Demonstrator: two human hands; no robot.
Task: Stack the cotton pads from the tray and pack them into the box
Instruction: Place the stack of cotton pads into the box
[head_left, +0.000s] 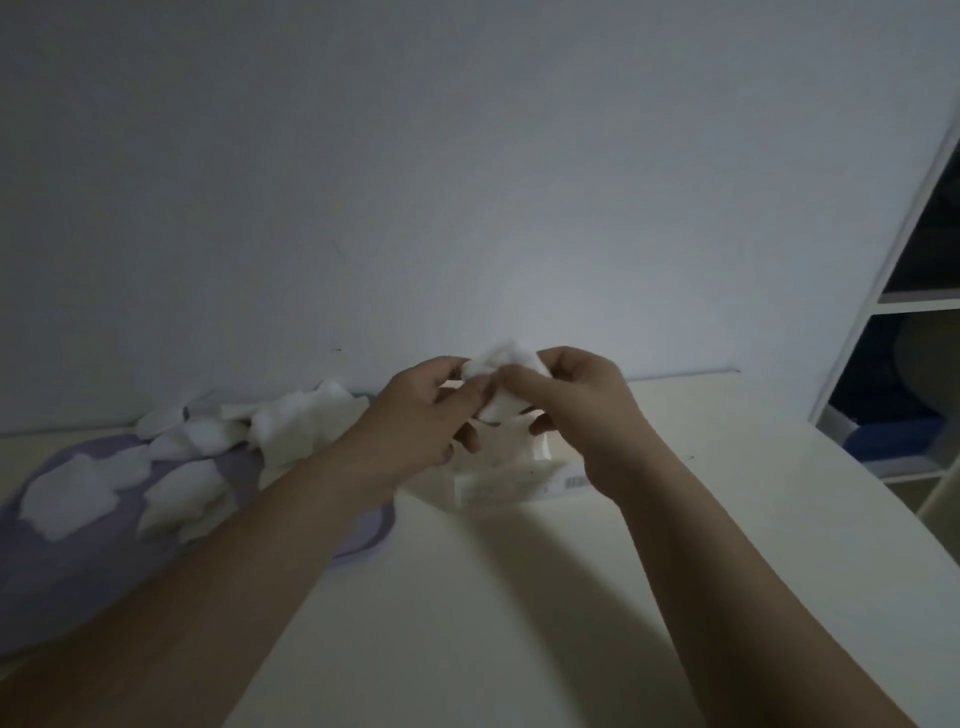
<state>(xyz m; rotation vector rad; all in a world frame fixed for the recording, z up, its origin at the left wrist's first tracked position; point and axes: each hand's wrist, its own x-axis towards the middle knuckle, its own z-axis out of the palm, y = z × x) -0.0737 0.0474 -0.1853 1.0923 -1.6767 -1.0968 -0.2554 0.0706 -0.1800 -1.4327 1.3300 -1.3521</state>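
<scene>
On the pale table (675, 545), before a bare wall (467, 156), both forearms reach forward and meet in the middle. The left hand (415, 415) and right hand (576, 410) each pinch one small bunch of cotton pads (501, 374) between curled fingers and thumb, raised over the box. At left, the purple tray (62, 561) carries loose pads (67, 493), some heaped along its far edge. The clear box (493, 486) lies under the hands; its contents are too dim to tell.

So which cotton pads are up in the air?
The bunch of cotton pads pinched between the left hand and right hand; the other pads lie loose on and by the purple tray.
</scene>
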